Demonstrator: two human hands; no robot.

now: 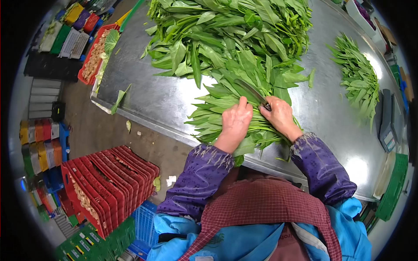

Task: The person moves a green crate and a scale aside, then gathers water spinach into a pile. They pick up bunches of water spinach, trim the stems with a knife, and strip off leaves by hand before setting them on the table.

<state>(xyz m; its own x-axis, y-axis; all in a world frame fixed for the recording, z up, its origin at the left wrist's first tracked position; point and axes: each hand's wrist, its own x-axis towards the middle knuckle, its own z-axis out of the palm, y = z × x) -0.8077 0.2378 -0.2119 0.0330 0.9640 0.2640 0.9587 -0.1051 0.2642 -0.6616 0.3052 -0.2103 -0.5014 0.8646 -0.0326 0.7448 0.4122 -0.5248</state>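
My left hand (236, 119) is closed on a bunch of long-leaved greens (207, 115), which look like water spinach, at the near edge of the metal table (135, 65). In my right hand (281, 115) is a knife (250, 90), its curved blade pointing up and left over the leaves. Both hands are close together above the bunch, and its stems stick out toward me under my right wrist. Just beyond lies a big heap of the same greens (235, 30), touching the bunch. My palms hide part of the stems.
Another bunch of greens (359, 71) lies at the table's right, near a dark grey device (386, 122). Stacked red crates (113, 178) stand on the floor at left, above a green crate (100, 243) and a blue crate (145, 222). A red crate of brownish produce (95, 56) is beyond the left edge.
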